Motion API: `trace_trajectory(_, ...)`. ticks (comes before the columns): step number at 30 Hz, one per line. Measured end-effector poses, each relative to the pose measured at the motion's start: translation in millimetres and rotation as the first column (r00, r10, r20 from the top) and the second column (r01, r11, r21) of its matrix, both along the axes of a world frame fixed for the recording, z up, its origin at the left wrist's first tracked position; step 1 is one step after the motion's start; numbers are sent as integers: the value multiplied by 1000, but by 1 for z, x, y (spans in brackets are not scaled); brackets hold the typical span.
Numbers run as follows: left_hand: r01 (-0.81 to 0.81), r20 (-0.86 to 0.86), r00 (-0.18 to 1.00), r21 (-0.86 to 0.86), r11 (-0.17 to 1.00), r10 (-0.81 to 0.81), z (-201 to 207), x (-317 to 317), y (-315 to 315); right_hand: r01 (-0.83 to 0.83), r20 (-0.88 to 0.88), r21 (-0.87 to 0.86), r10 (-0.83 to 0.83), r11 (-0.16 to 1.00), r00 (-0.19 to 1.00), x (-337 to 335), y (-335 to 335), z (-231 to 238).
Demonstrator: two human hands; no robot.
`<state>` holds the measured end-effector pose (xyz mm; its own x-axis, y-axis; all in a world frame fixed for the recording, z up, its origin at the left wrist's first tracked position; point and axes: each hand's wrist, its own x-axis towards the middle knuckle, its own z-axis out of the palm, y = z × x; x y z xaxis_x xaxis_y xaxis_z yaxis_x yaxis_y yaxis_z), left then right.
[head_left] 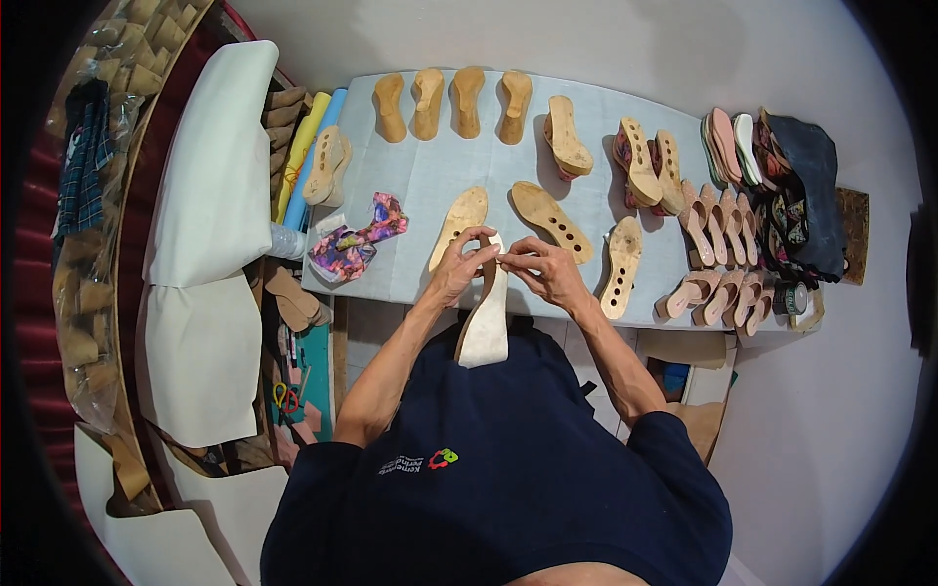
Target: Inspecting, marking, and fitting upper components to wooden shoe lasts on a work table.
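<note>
A wedge shoe sole [486,317] with a white face and a brown side stands on end in front of my chest, its thick heel end down. My left hand [459,268] is closed around its narrow upper end, thumb across the white face. At the right edge of that same end, the thumb and fingers of my right hand [549,273] are pinched together. Whether a small loose piece is between those fingertips is too small to tell. Just beyond my hands lie two wooden soles, one [459,223] partly behind my left hand and another [553,221] with dark holes.
On the grey-covered table [381,283] stand several wooden shoe lasts [427,105] at the back. Floral fabric [360,239] lies at left, a holed sole [620,269] at right. Pink heeled sandals [723,293] and a dark bag [806,186] crowd the right end. White sheet rolls [210,176] stand left.
</note>
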<state>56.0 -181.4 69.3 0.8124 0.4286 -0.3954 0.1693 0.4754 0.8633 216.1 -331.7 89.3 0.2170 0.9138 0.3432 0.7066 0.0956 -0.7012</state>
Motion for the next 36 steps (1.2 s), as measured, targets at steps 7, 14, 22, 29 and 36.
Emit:
trace_trajectory(7,8,15,1000,-23,1000,-8,-4,-3,2,-12,58,-36,14,999,998,0,-6,-5)
trace_trajectory(14,16,83,996,-24,1000,-14,-9,-6,5,51,41,-67,-48,996,998,-12,-15,-13)
trace_trajectory(22,-34,166,986,27,999,29,-18,-1,4,85,-653,-61,-104,995,750,-32,-15,-30)
trace_trajectory(29,0,141,990,1,1000,0,-12,-1,3,183,-844,-348,-392,920,365,-33,4,-29)
trace_trajectory(36,70,133,986,224,972,-102,-5,-5,3,140,-870,-380,-405,914,280,-29,4,-24)
